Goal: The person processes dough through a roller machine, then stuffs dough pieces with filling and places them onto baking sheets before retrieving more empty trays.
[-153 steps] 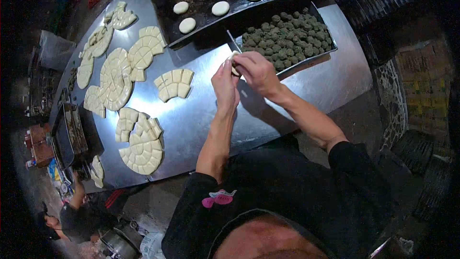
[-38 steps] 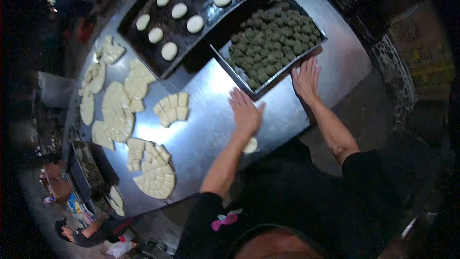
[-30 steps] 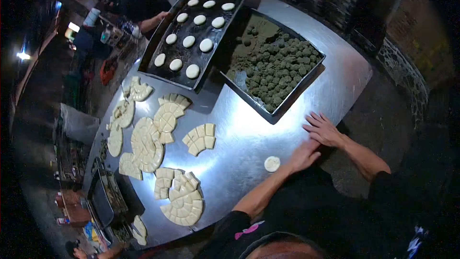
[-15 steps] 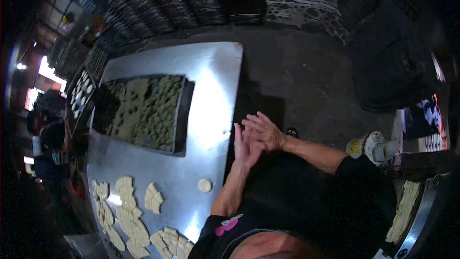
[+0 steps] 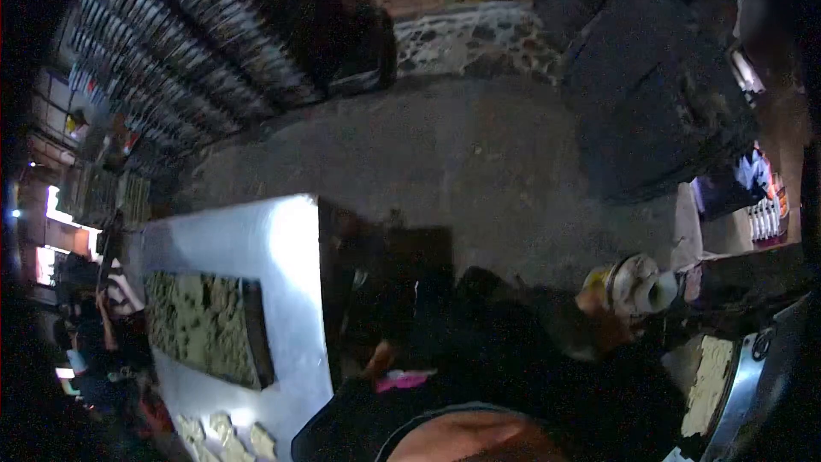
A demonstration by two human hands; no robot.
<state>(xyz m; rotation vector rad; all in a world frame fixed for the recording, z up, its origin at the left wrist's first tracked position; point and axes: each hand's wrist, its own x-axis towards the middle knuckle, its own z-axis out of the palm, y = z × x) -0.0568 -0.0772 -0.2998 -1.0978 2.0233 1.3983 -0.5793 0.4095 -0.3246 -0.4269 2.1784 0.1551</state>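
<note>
My right hand (image 5: 592, 301) is low at the right, overlapping the near side of a yellow-and-white bucket (image 5: 629, 284); its fingers are blurred and dark. A pale cylindrical vessel (image 5: 660, 293) sits against the bucket's right side. My left hand (image 5: 378, 361) hangs in shadow by the edge of the metal table (image 5: 295, 291), mostly hidden. On that table lies a tray (image 5: 258, 334) of small greenish-brown lumps. Flat pale dough pieces (image 5: 224, 435) are spread at the table's lower left.
Tall stacks of trays (image 5: 188, 43) line the back left. A dark covered bulk (image 5: 658, 111) stands at the right. Beside me at lower right is a container of pale dough (image 5: 708, 385) with a metal rim. Another person (image 5: 94, 334) is at the far left.
My hands, together by the table edge before, have separated and dropped. The right has moved to the bucket. The view has turned right, so the table sits lower and further left.
</note>
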